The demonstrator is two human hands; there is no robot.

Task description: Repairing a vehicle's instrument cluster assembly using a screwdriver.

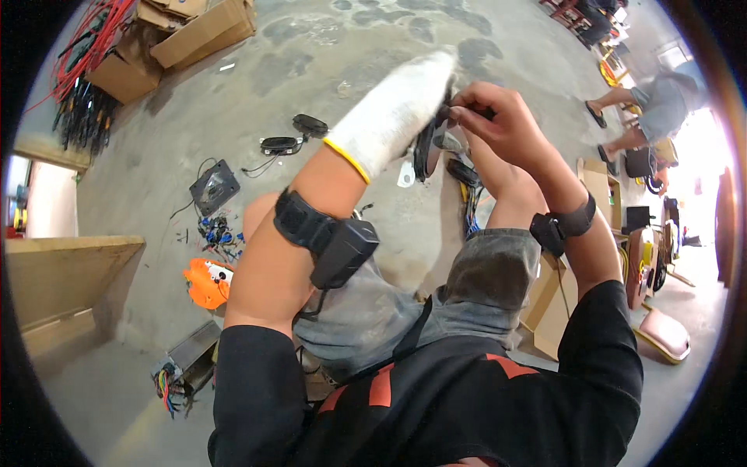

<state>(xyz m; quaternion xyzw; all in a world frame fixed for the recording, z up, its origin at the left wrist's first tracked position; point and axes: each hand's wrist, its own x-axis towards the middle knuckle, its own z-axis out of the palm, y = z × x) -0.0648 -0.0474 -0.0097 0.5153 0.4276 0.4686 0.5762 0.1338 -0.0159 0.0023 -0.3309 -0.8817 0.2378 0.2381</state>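
My left hand (408, 97), in a white knit glove with a yellow cuff, is raised in front of me beside a dark, elongated part (426, 149). The gloved fingers seem closed around that black part, though they are mostly hidden on its far side. My bare right hand (498, 113) is closed in a pinch at the upper end of the same part; what exactly lies between the fingertips is too small to make out. Below the hands, a black oval piece (463, 172) lies near my leg with coloured wires (472, 206) by it. A white tag-like piece (406, 174) rests on the floor.
Two black oval units (280, 145) with wires, a black plate (215, 187), blue connectors (219, 236), an orange plastic piece (207, 283) and a metal box (194, 354) with wires lie leftward. Cardboard boxes (206, 35) stand far left. A person (665, 101) stands at right.
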